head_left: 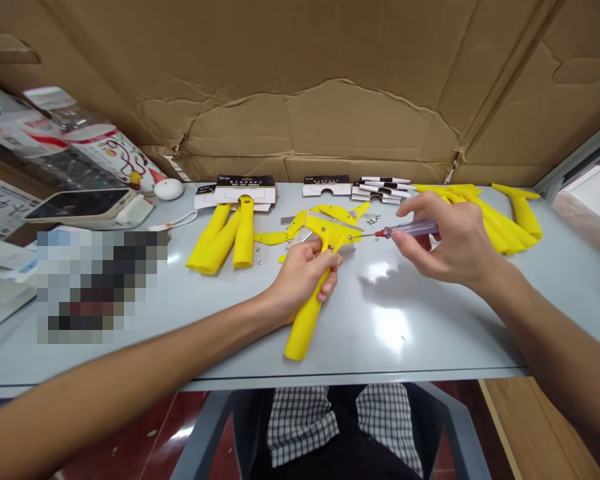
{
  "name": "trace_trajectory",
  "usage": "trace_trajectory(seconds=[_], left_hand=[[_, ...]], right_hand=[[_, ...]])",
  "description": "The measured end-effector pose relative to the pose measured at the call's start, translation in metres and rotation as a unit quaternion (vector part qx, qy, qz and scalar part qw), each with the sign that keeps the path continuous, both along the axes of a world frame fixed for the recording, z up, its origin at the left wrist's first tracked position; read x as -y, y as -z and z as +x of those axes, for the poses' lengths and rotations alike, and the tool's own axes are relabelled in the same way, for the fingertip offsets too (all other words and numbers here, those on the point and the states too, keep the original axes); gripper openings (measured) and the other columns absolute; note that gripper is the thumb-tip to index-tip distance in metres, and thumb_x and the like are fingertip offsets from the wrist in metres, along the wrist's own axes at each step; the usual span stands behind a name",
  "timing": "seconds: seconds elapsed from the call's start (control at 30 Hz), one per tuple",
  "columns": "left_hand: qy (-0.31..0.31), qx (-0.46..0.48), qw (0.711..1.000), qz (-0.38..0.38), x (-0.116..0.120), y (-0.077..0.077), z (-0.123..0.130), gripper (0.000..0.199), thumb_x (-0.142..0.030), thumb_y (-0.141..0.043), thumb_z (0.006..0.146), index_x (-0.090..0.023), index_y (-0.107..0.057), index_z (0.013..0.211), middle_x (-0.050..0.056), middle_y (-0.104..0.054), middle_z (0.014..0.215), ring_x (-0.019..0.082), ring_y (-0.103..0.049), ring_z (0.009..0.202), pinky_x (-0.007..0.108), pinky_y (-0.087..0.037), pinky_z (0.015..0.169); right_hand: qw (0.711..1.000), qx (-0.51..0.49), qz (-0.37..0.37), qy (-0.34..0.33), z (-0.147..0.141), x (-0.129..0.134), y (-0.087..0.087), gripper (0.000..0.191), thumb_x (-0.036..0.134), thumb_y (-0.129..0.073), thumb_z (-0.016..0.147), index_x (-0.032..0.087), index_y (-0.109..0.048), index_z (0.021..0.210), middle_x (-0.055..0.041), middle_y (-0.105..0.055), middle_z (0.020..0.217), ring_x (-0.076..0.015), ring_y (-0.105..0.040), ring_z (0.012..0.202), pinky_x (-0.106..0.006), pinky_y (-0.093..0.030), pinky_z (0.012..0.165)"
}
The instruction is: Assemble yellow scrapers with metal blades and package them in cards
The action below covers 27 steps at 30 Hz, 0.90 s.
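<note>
My left hand is wrapped round the neck of a yellow plastic scraper, its handle slanting down toward the table's front edge. In my right hand is a screwdriver with a clear purplish handle, gripped between thumb and fingers. The screwdriver's thin shaft points left, and its tip meets the right end of the scraper's wide head, at a small screw. Behind the scraper head lie loose yellow plastic pieces, metal blades and small screws.
Several yellow handles lie at left by printed cards; more cards lie at the back. Other yellow scraper bodies are piled at right. A phone, a white egg-shaped item and bottles stand left. Cardboard walls the back.
</note>
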<state>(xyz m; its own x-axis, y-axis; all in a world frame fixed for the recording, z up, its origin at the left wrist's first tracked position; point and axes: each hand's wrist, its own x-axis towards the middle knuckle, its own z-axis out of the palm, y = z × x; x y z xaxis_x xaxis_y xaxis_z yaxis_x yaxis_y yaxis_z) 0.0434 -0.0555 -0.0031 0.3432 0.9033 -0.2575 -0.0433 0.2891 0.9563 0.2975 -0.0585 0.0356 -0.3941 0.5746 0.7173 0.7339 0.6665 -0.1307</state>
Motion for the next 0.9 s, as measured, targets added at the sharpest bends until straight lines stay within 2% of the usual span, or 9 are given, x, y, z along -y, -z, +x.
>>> trace_trajectory(seconds=[0.07, 0.13, 0.33, 0.4, 0.47, 0.53, 0.63, 0.77, 0.9], left_hand=[[-0.003, 0.004, 1.000, -0.003, -0.0006, 0.0004, 0.0002, 0.021, -0.023, -0.070, 0.082, -0.024, -0.051, 0.072, -0.004, -0.051, 0.043, 0.007, -0.038, 0.034, 0.022, -0.030, 0.037], [-0.004, 0.008, 1.000, -0.005, -0.0012, 0.0002, 0.0007, 0.020, -0.023, -0.069, 0.081, -0.024, -0.052, 0.071, -0.005, -0.051, 0.043, 0.007, -0.038, 0.034, 0.022, -0.030, 0.037], [-0.003, 0.005, 1.000, -0.001, -0.0006, -0.0017, 0.0022, 0.020, -0.022, -0.069, 0.081, -0.023, -0.053, 0.070, -0.005, -0.050, 0.042, 0.007, -0.039, 0.033, 0.022, -0.029, 0.037], [-0.002, 0.005, 1.000, -0.001, -0.0001, -0.0017, 0.0020, 0.020, -0.022, -0.069, 0.081, -0.023, -0.053, 0.070, -0.005, -0.050, 0.042, 0.007, -0.039, 0.033, 0.022, -0.029, 0.036], [-0.001, 0.007, 1.000, 0.000, 0.0000, -0.0012, 0.0015, 0.020, -0.023, -0.069, 0.082, -0.023, -0.053, 0.070, -0.005, -0.050, 0.042, 0.007, -0.039, 0.033, 0.021, -0.030, 0.036], [0.001, 0.009, 1.000, -0.001, -0.0003, -0.0005, 0.0012, 0.021, -0.023, -0.069, 0.082, -0.023, -0.053, 0.070, -0.005, -0.050, 0.042, 0.007, -0.039, 0.033, 0.021, -0.030, 0.036], [-0.001, 0.011, 1.000, 0.000, -0.0011, -0.0001, 0.0011, 0.021, -0.022, -0.069, 0.082, -0.023, -0.052, 0.069, -0.005, -0.050, 0.042, 0.007, -0.039, 0.033, 0.021, -0.030, 0.036], [-0.004, 0.015, 1.000, 0.000, -0.0015, -0.0003, 0.0012, 0.020, -0.022, -0.068, 0.081, -0.023, -0.053, 0.069, -0.005, -0.050, 0.042, 0.007, -0.039, 0.033, 0.021, -0.031, 0.036], [0.003, 0.010, 1.000, 0.004, -0.0008, 0.0004, 0.0008, 0.020, -0.023, -0.069, 0.082, -0.023, -0.053, 0.069, -0.005, -0.051, 0.041, 0.007, -0.040, 0.033, 0.021, -0.029, 0.036]], right_hand=[[0.999, -0.010, -0.027, -0.022, -0.0008, 0.0012, -0.0006, 0.009, 0.032, -0.069, 0.098, 0.027, -0.064, 0.103, 0.0045, -0.072, 0.070, -0.0151, -0.060, 0.049, -0.031, -0.047, 0.050], [0.999, -0.005, -0.043, -0.033, -0.0009, 0.0012, -0.0008, 0.005, 0.028, -0.068, 0.099, 0.027, -0.063, 0.099, 0.0032, -0.076, 0.076, -0.0147, -0.063, 0.052, -0.030, -0.049, 0.051], [0.999, 0.027, 0.023, -0.008, 0.0023, -0.0022, -0.0003, 0.019, 0.033, -0.071, 0.104, 0.026, -0.067, 0.087, 0.0064, -0.066, 0.057, -0.0126, -0.058, 0.046, -0.028, -0.042, 0.050], [0.999, 0.026, 0.018, -0.006, 0.0018, -0.0016, -0.0006, 0.016, 0.033, -0.070, 0.104, 0.026, -0.067, 0.090, 0.0069, -0.065, 0.056, -0.0129, -0.058, 0.045, -0.028, -0.043, 0.051], [1.000, 0.016, -0.001, -0.016, 0.0005, -0.0003, -0.0012, 0.008, 0.032, -0.070, 0.100, 0.026, -0.066, 0.097, 0.0060, -0.069, 0.063, -0.0137, -0.059, 0.047, -0.029, -0.046, 0.051], [0.999, 0.002, -0.012, -0.035, -0.0007, 0.0007, -0.0019, 0.009, 0.027, -0.070, 0.096, 0.026, -0.063, 0.101, 0.0036, -0.075, 0.073, -0.0144, -0.061, 0.050, -0.029, -0.048, 0.051], [0.999, 0.001, -0.014, -0.050, -0.0012, 0.0008, -0.0027, 0.010, 0.020, -0.069, 0.095, 0.026, -0.061, 0.098, 0.0019, -0.077, 0.080, -0.0145, -0.064, 0.054, -0.029, -0.048, 0.052], [1.000, 0.009, -0.014, -0.026, 0.0001, -0.0003, -0.0030, 0.011, 0.027, -0.073, 0.100, 0.026, -0.064, 0.093, 0.0040, -0.074, 0.069, -0.0145, -0.065, 0.052, -0.029, -0.046, 0.053], [0.999, 0.023, 0.017, 0.016, 0.0028, -0.0025, -0.0026, 0.027, 0.038, -0.074, 0.102, 0.026, -0.066, 0.080, 0.0073, -0.056, 0.049, -0.0129, -0.050, 0.040, -0.030, -0.037, 0.049]])
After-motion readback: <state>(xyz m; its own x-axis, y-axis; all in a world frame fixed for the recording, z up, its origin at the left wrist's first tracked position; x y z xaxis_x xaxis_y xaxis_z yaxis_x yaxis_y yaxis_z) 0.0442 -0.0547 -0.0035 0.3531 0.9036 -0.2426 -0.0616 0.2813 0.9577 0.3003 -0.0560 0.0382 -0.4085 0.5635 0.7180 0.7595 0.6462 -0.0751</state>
